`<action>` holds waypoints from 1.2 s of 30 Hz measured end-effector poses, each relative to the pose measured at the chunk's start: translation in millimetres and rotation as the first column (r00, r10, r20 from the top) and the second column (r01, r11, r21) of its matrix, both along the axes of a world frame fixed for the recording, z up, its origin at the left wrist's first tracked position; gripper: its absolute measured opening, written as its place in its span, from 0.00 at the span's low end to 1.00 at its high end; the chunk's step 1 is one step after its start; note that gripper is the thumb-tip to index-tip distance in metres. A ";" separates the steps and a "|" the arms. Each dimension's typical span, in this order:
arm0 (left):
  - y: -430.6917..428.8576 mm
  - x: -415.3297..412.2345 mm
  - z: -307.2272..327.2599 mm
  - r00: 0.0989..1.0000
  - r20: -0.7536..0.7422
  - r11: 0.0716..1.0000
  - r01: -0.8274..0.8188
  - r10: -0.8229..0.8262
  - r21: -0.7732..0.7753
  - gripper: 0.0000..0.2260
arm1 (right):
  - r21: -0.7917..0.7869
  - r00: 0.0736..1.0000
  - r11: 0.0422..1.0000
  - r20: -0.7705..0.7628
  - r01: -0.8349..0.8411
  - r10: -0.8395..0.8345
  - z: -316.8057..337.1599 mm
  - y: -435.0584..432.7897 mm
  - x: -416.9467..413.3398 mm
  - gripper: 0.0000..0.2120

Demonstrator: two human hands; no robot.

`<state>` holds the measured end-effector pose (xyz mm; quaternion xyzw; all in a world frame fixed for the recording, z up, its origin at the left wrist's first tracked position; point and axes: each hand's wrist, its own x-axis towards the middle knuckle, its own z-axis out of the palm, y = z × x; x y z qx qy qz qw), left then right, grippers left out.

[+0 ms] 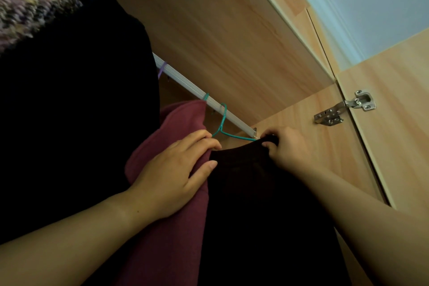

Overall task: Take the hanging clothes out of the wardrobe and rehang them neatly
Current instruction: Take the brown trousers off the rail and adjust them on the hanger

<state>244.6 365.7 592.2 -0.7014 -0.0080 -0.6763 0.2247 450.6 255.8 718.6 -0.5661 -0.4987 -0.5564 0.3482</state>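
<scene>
A dark garment (pixel 260 204) hangs on a teal wire hanger (pixel 222 121) hooked over the white wardrobe rail (pixel 185 83). My right hand (pixel 287 148) grips the garment's top right corner at the hanger's end, close to the wardrobe side wall. My left hand (pixel 171 174) lies with fingers extended on a maroon garment (pixel 167 227) hanging just to the left, fingertips touching the dark garment's top left edge. A second teal hook (pixel 206 96) holds the maroon garment on the rail.
More black clothes (pixel 81 111) and a knitted purple-grey piece (pixel 30 7) fill the rail's left side. A purple hook (pixel 162 68) shows on the rail. The wooden side wall (pixel 313 146) and the open door with a metal hinge (pixel 343 108) are at right.
</scene>
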 end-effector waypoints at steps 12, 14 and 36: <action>1.9 9.2 -3.9 0.999 -0.005 0.999 -0.036 0.036 -0.012 0.18 | 0.182 0.999 0.983 -0.029 0.038 -0.033 3.5 -37.5 13.9 0.09; 0.6 12.0 -3.9 0.999 0.001 0.999 -0.033 0.033 -0.018 0.18 | 0.199 0.999 0.980 -0.031 0.025 -0.020 -3.3 -40.9 16.2 0.09; -68.1 91.8 -173.7 0.983 -0.126 0.978 -0.154 0.137 -0.141 0.26 | 0.099 0.926 0.960 -0.307 0.261 -0.220 -279.3 -189.0 -7.6 0.07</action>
